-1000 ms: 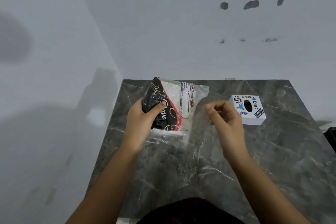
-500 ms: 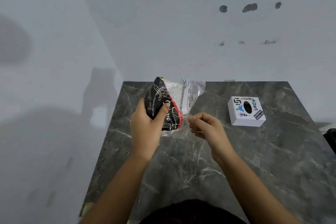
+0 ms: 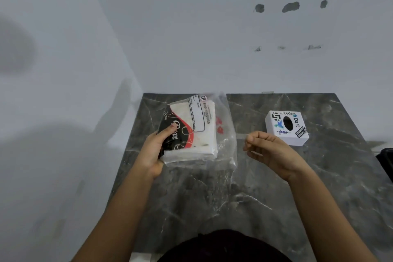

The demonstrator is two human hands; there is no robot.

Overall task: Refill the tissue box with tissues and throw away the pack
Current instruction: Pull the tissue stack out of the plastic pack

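A plastic tissue pack [image 3: 197, 132], black, red and white with a clear loose wrapper, is held just above the left part of the dark marble table [image 3: 212, 202]. My left hand [image 3: 153, 151] grips its left end, thumb on the black print. White tissues show inside the wrapper. My right hand [image 3: 270, 151] hovers to the right of the pack, a short gap away, with its fingers loosely curled and nothing visible in them. The white cube-shaped tissue box [image 3: 286, 127], with an oval top slot and stickers, stands at the back right, just beyond my right hand.
The table sits in a corner, with white walls behind and to the left. A dark object [image 3: 386, 164] shows at the right edge of the view. My dark clothing [image 3: 223, 247] is at the table's near edge.
My left hand has turned the pack from on edge to lying flatter, label side up. My right hand has let go of the wrapper and moved right, away from the pack.
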